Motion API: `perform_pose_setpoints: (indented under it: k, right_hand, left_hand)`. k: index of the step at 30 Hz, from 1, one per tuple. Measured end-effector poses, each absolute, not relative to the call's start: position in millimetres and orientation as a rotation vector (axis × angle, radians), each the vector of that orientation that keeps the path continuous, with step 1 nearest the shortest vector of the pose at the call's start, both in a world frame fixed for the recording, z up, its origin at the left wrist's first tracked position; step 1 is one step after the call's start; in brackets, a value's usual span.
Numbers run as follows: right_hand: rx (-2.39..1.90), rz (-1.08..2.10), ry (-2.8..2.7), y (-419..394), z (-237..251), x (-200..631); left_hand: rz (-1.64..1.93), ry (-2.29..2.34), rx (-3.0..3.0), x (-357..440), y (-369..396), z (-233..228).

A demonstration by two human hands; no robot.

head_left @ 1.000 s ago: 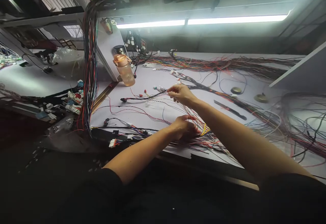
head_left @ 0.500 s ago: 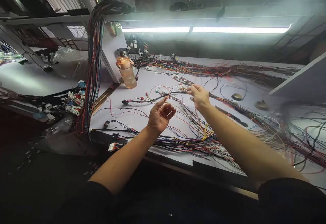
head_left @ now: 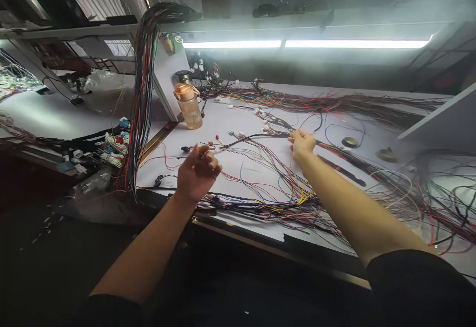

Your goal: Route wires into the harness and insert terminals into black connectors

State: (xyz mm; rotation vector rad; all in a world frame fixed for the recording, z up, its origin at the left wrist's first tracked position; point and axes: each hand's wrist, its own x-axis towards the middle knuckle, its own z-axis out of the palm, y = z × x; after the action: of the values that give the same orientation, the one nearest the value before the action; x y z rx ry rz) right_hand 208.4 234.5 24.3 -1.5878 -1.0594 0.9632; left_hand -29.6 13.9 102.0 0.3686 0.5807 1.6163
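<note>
**Two hands on a limp, tangled wire harness**

We look first at the white bench (head_left: 230,119), which carries the loose wire harness (head_left: 275,188) — a wide spread of thin coloured leads fanning out below and to the right of both hands, with a thicker dark taped trunk (head_left: 334,151) running off from under the right hand (head_left: 302,143). We judge the whole thing light and completely limp: it will sag and drag neighbouring strands with it, and the single leads are thin enough to kink or pull out of their small plugs. The taped trunk looks to us like the safest place to take hold, or close behind a connector rather than mid-strand.

The right hand is stretched far forward, fingers closed down on the harness where the trunk meets a dark branch (head_left: 245,138) leading back toward the left hand (head_left: 197,171). The left hand is raised just above the bench, palm turned up and fingers curled in; thin wires seem to pass through its fingertips, yet we cannot tell whether it truly pinches them.

Beyond the left hand, an orange-tinted bottle (head_left: 189,106) stands upright beside a panel, and a thick hanging wire bundle (head_left: 141,94) drops from a shelf to its left. Past the right hand lie a tape roll (head_left: 350,142) and a dark flat tool (head_left: 342,169).

Much is hard to read — the small white connectors (head_left: 265,128) just left of the right hand are too small to tell apart, the strands cross so densely that no single lead can be followed, and the right hand's palm hides its exact hold.
</note>
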Motion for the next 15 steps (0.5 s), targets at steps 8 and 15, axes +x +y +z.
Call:
perform_pose_setpoints:
  k: [8,15]
  right_hand:
    - [-1.415,0.810,-1.831,189,47,198]
    - [-0.947,0.993,-2.593,102,34,199]
  left_hand:
    - [1.803,0.989,0.628,-80,42,145]
    - [1.756,1.227,0.908,-131,61,166]
